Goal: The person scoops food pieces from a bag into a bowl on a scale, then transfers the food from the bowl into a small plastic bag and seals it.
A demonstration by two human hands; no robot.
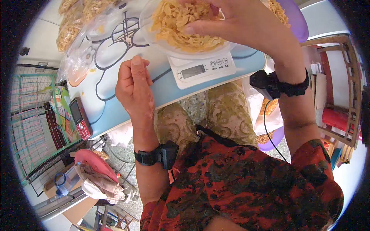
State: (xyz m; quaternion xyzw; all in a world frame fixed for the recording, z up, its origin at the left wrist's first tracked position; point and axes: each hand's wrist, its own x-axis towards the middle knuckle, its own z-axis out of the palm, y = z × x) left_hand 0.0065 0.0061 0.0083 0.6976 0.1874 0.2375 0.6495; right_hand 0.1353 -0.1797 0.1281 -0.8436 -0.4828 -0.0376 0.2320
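Observation:
A clear round bowl (148,29) full of dry yellow-brown flakes (169,25) sits on a white digital scale (204,71). The scale's grey display faces me, with several round buttons beside it. My right hand (219,19) reaches over the bowl from the right. Its thumb lies against the flakes, spread from the fingers, which are partly cut off by the top edge of the view. My left hand (135,86) hovers by the table's front edge, left of the scale. Its fingers are curled in with the thumb pressed against them, and nothing shows in it.
Clear plastic bags (71,29) of similar flakes lie at the table's far left. A red and black keypad phone (80,117) rests at the left corner. A purple basin (298,19) stands beyond the right side. Below left are a red stool (96,163) and cloths (102,183).

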